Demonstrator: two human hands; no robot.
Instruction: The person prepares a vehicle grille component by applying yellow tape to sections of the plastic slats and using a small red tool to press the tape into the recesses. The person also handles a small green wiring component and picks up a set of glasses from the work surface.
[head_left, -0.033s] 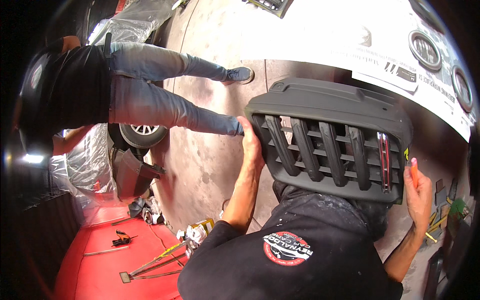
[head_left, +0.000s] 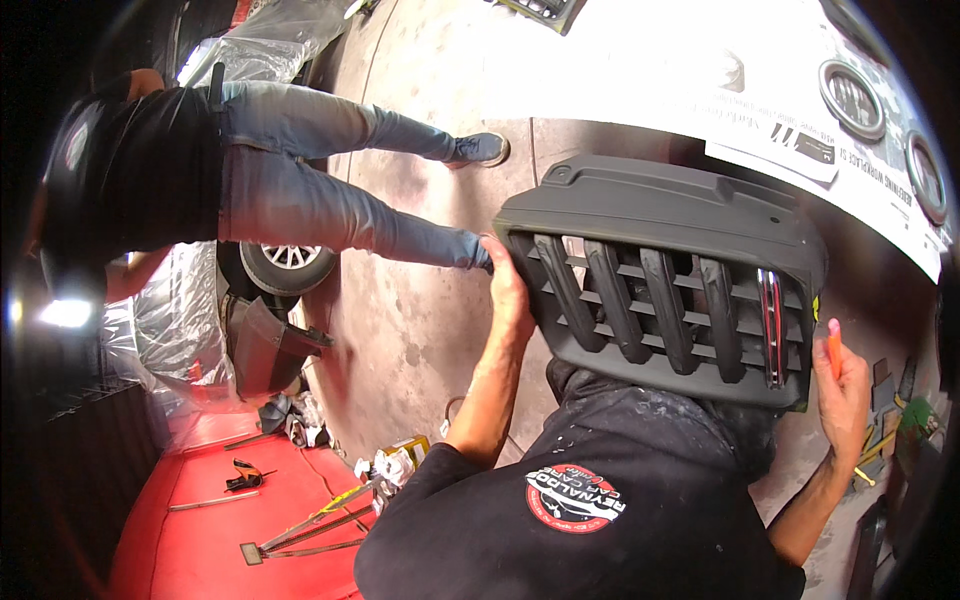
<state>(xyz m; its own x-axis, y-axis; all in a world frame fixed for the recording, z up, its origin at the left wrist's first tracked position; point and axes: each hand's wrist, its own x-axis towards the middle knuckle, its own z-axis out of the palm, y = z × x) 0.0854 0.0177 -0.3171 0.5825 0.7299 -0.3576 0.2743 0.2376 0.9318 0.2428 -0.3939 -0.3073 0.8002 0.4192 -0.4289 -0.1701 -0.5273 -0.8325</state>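
Note:
A black vehicle grille [head_left: 650, 205] rests across my lap, its row of slanted bars facing up. Most bars are black, while the rightmost bar [head_left: 771, 325] is shiny chrome with a reddish reflection. My left hand [head_left: 511, 300] is closed around the grille's left edge, thumb on top. Just off the right edge, my right hand [head_left: 845, 400] pinches a slim orange tool [head_left: 835, 345]; its exact kind does not show. A small yellow piece [head_left: 816, 306] sits at the grille's right rim, close to that tool.
Another person in jeans [head_left: 340, 210] stands at left, one shoe near the grille. Behind are a car wheel [head_left: 288, 268] and clear plastic sheeting [head_left: 185, 330]. A white printed banner [head_left: 620, 70] lies beyond the grille. Assorted tools [head_left: 880, 430] lie at right; a red surface [head_left: 200, 530] lies lower left.
My right hand and the orange tool have shifted slightly right, a little farther from the grille's edge. The grille and my left hand have moved very slightly right in view.

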